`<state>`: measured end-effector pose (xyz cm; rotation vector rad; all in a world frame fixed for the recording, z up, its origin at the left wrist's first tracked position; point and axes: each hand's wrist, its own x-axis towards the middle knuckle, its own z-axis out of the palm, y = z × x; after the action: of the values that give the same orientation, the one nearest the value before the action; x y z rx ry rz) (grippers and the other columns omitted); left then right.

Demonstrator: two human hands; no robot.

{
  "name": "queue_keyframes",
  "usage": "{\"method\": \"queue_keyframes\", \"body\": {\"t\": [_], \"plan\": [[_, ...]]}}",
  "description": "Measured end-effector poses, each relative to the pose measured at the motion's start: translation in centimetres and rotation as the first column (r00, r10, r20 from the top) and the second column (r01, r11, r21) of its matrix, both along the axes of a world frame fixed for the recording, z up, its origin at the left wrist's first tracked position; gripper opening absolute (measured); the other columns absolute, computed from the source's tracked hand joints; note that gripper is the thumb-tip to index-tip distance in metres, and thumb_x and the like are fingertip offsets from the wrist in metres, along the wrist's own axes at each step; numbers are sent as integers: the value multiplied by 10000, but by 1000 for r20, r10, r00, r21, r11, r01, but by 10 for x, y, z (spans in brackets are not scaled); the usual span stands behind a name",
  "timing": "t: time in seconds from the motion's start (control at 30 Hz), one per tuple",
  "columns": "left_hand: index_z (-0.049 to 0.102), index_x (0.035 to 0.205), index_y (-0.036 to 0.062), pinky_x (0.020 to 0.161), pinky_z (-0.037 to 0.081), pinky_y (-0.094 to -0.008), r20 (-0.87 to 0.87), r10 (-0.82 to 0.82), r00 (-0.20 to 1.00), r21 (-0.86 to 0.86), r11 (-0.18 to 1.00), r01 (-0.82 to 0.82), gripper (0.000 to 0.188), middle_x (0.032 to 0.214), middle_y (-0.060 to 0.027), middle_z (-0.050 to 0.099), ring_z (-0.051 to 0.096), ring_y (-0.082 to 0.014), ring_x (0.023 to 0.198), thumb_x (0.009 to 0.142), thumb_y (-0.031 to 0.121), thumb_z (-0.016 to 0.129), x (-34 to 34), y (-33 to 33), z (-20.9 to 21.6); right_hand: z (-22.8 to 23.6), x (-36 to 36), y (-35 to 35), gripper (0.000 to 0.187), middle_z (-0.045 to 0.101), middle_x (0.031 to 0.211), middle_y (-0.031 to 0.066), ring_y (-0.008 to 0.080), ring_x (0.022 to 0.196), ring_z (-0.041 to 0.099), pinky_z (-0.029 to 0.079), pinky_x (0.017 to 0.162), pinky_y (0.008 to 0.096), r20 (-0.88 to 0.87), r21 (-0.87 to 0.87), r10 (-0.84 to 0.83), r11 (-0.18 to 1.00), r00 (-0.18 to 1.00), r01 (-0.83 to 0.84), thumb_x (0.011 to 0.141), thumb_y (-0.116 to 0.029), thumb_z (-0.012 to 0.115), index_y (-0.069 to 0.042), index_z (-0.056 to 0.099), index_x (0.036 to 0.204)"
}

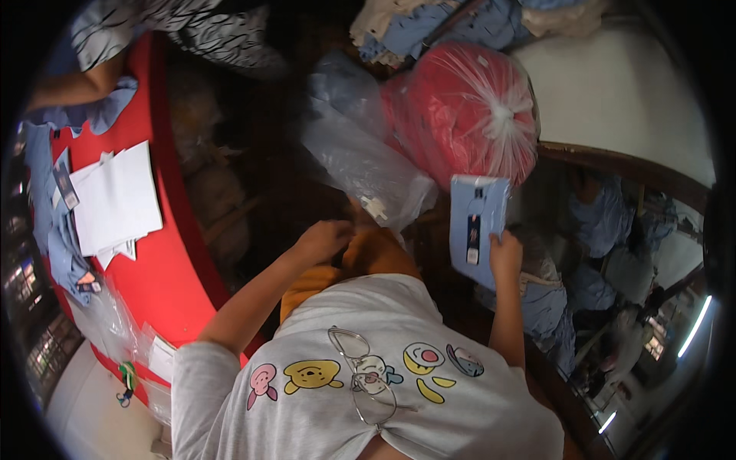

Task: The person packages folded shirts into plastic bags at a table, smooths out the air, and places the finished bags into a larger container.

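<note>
My right hand (506, 257) grips the lower right edge of a folded light-blue garment (491, 203), which is held flat and upright. A dark tag with a white label (473, 241) lies on the garment's front. My left hand (326, 239) is in front of my orange trousers with its fingers curled, and nothing shows in it. Just beyond the folded garment sits a clear plastic bag (502, 115) stuffed with red material and gathered at its mouth. A loose sheet of clear plastic (360, 153) lies beside that bag.
On my left stands a red-topped table (180, 268) with a stack of white sheets (119, 199) and blue garments (50, 207). Another person's arm (77, 88) reaches over its far end. Blue and cream cloth (475, 31) is heaped at the back. More blue garments (548, 314) lie at right.
</note>
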<state>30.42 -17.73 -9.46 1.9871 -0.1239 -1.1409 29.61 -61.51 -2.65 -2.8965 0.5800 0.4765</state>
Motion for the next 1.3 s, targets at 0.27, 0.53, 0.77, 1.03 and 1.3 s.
{"method": "queue_keyframes", "body": {"t": [0.27, 0.53, 0.77, 1.03, 1.3], "plan": [[598, 1520, 195, 1259, 216, -694, -238, -421, 875, 102, 885, 454, 665, 1621, -416, 347, 199, -650, 1541, 907, 427, 716, 16, -190, -91, -181, -60, 8, 243, 740, 990, 253, 465, 991, 709, 552, 870, 571, -350, 190, 139, 979, 927, -75, 935, -268, 706, -37, 746, 998], [613, 1173, 54, 943, 547, -527, 527, 236, 816, 113, 933, -343, 410, 1192, -270, 592, 645, -471, 1072, 828, 98, 829, 15, -106, -138, -219, 84, 171, 228, 749, 958, 241, 462, 928, 717, 554, 835, 578, -20, 451, 397, 822, 917, -347, 956, -266, 680, -50, 746, 989], [592, 1216, -26, 892, 545, -487, 740, 481, 470, -73, 752, -655, 436, 1182, -254, 574, 624, -465, 1054, 786, -61, 657, 111, 19, 32, -190, 215, 214, 168, 767, 930, 227, 403, 873, 757, 580, 765, 536, 149, 187, 663, 709, 733, -680, 913, -141, 651, -32, 778, 926], [560, 1385, -46, 965, 563, -473, 772, 487, 408, -74, 707, -704, 641, 1405, -261, 535, 615, -509, 1184, 751, -107, 630, 109, 55, 109, -166, 321, 266, 202, 768, 976, 246, 442, 927, 739, 573, 827, 541, 526, 103, 462, 799, 714, -593, 917, -112, 625, 10, 771, 985], [533, 1437, -45, 960, 558, -449, 629, 671, 393, -220, 639, -737, 689, 1439, -246, 524, 616, -477, 1205, 757, -94, 635, 132, 42, 168, -242, 358, 329, 532, 580, 1526, 232, 450, 1387, 555, 450, 1152, 484, 289, 488, 346, 749, 893, -448, 962, -235, 705, -101, 617, 1470]]}}
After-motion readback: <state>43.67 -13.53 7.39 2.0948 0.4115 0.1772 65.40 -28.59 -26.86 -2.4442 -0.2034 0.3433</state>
